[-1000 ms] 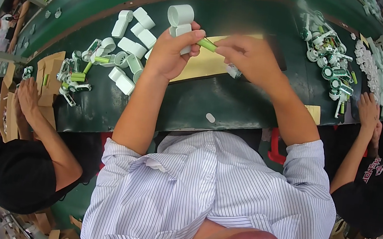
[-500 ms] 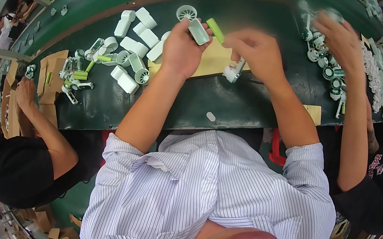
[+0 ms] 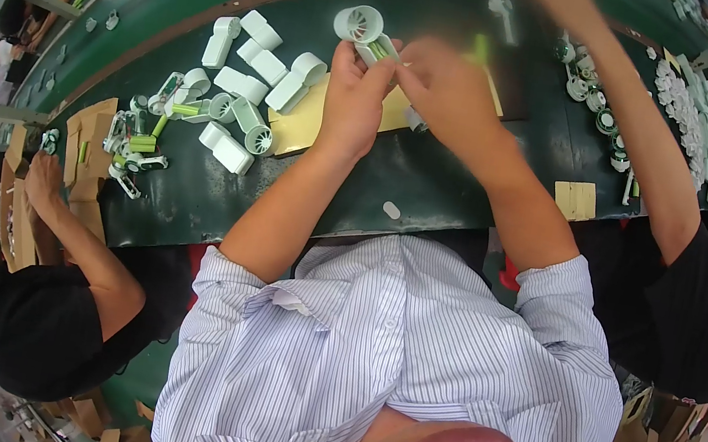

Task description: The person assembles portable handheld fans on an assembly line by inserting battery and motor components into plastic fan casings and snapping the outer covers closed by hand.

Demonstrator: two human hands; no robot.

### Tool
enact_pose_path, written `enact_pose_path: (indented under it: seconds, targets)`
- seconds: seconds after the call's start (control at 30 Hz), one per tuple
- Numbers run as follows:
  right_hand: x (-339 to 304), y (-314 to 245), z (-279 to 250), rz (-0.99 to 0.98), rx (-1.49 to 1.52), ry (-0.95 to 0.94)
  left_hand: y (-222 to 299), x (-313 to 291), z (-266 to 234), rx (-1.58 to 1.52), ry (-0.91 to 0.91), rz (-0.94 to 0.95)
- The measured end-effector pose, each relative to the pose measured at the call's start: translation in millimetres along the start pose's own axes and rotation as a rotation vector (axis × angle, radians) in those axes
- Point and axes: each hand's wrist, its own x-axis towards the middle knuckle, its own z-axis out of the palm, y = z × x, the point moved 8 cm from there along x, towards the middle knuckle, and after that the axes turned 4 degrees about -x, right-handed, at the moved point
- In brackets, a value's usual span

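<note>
My left hand [image 3: 356, 103] is closed around a white plastic fan housing [image 3: 359, 24], its round grille end pointing away from me. Inside its open handle shows a green battery cell [image 3: 382, 46]. My right hand [image 3: 455, 98], blurred by motion, has its thumb and fingers drawn together at the handle's near right side; what they pinch is hidden. Partly covered below that hand is a small pale part [image 3: 416, 121]. Under both hands lies a yellow cardboard sheet [image 3: 296, 130]. To the left, several white housings [image 3: 241, 85] are spread on the dark green table [image 3: 362, 171].
Left of the housings is a pile of fan inner parts with green cells [image 3: 142, 143], beside brown cardboard [image 3: 88, 160]. A co-worker's arm [image 3: 640, 109] reaches across from the right, above more fan parts [image 3: 606, 122]. Another pale part [image 3: 503, 13] lies far ahead. Co-workers sit on both sides.
The green cell, earlier outside the housing between my hands, now shows inside the handle. My right hand has moved left against the housing. The right co-worker's hand has swung forward and left.
</note>
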Motion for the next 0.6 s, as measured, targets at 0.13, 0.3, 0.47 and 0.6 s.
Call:
enact_pose_path:
  seconds: [0.13,0.3,0.47,0.6]
  targets:
    - [-2,-21,7,-0.199,-0.246,-0.008,3,2,-6,-0.051,0.035,0.040]
    - [-18,-37,8,-0.187,-0.302,-0.086,11,-2,-10,-0.027,0.060,0.061]
    - [-7,-38,-15,0.110,0.133,-0.164,11,-5,-15,0.053,0.027,0.066]
    - [11,0,-3,0.157,0.121,-0.207,15,-9,9,0.135,-0.149,0.039]
